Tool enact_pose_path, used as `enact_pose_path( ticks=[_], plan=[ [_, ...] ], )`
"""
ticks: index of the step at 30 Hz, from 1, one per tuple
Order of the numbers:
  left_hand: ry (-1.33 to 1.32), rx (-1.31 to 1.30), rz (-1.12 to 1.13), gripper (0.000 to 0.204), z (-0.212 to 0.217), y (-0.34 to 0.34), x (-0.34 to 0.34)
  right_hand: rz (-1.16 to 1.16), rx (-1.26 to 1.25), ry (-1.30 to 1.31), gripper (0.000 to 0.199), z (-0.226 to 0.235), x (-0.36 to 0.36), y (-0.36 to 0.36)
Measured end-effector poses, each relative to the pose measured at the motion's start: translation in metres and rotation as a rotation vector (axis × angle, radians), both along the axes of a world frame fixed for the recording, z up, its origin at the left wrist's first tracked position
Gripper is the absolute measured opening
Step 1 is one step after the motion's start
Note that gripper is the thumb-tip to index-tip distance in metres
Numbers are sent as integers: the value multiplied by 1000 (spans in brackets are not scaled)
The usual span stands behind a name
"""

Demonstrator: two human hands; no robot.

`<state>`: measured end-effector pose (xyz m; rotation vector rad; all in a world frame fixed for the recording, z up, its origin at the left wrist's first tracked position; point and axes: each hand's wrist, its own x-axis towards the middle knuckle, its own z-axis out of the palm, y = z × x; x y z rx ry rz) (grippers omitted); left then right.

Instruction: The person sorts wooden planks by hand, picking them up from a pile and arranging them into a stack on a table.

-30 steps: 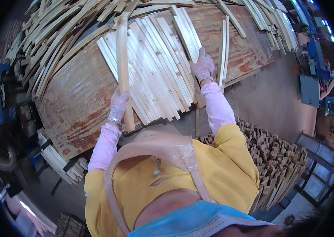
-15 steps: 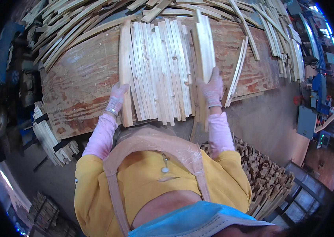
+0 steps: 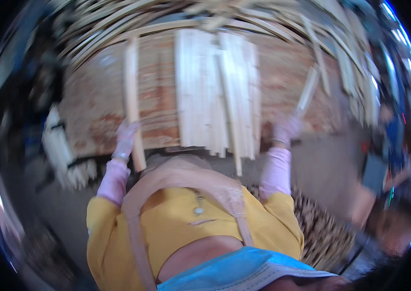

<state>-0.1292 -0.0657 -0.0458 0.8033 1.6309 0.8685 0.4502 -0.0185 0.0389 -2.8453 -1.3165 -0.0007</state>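
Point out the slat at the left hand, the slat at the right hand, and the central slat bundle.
Left slat (image 3: 131, 92), head view, mid-length of its face.
Right slat (image 3: 307, 92), head view, middle of the strip.
Slat bundle (image 3: 210, 92), head view, centre of the laid boards.

Whole view motion-blurred, hand (image 3: 126, 138) grips unclear

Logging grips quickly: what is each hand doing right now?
Left hand: closed on a wooden slat.
Right hand: holding a thinner slat.

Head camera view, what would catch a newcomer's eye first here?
The bundle of pale wooden slats lying side by side mid-table, ends hanging over the near edge. Left of it, the left hand grips a single long strip; the right hand holds another slat at the right.
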Motion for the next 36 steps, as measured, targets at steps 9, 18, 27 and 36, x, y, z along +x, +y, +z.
enact_pose_path(
  ticks=[9, 18, 27, 36],
  plan=[
    [664, 34, 207, 45, 96, -92, -104, -140, 230, 494, 45, -99, 116, -29],
    [1017, -362, 539, 70, 152, -160, -368, -129, 186, 17, 85, -30, -22, 18],
    [879, -637, 320, 75, -22, -229, -606, 634, 174, 41, 70, 26, -341, 80],
    [843, -687, 191, 57, -120, -217, -620, 917, 46, -49, 68, 60, -533, 138]
  ],
)
